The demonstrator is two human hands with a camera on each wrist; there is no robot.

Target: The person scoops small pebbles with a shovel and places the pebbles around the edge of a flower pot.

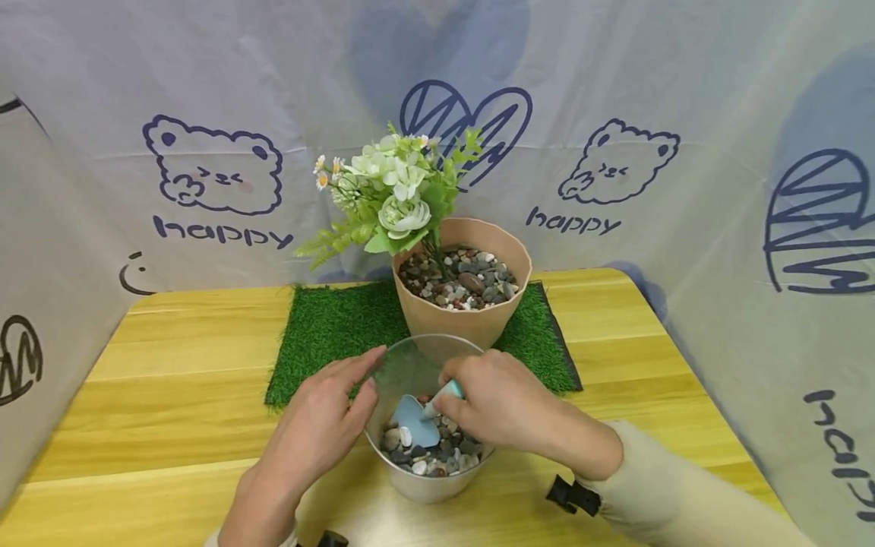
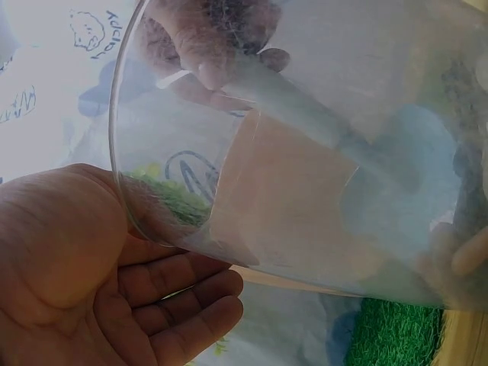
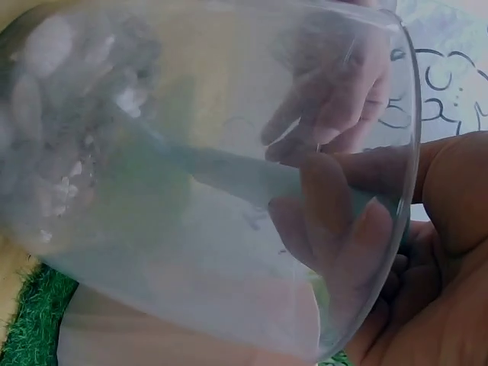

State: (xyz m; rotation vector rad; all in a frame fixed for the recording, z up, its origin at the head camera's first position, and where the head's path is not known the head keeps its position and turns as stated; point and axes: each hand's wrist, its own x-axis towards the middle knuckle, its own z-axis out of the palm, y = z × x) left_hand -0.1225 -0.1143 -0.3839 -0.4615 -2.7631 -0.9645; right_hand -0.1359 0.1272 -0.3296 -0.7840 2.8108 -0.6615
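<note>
Around the clear bucket [image 1: 424, 490], the wooden table [image 1: 130, 410] spreads to the left and right, its side edges well apart from the bucket wall. Behind the bucket things are tighter: the peach pot [image 1: 465, 323] stands just there on the green grass mat [image 1: 335, 330], and from here I can't tell whether pot and bucket touch. Within the bucket, the walls rise well above the pebbles [image 1: 447, 456], and both hands are at the rim, one on each side.

The right hand [image 1: 502, 399] reaches over the bucket's right side, fingers wrapped round the handle of a pale blue trowel [image 1: 415, 422]. The trowel slants down to the left below that hand, its blade lying on the pebbles inside the bucket. At the bucket's left side the left hand [image 1: 328, 414] rests on the rim, fingers loosely straight, thumb apart from the index finger.

The right fist covers much of the handle. Through the bucket's hazy wall, both wrist views blur the pebbles and trowel. The pot's base is partly hidden behind the bucket, and the sleeves [image 1: 677, 475] run out of sight on the near side.
</note>
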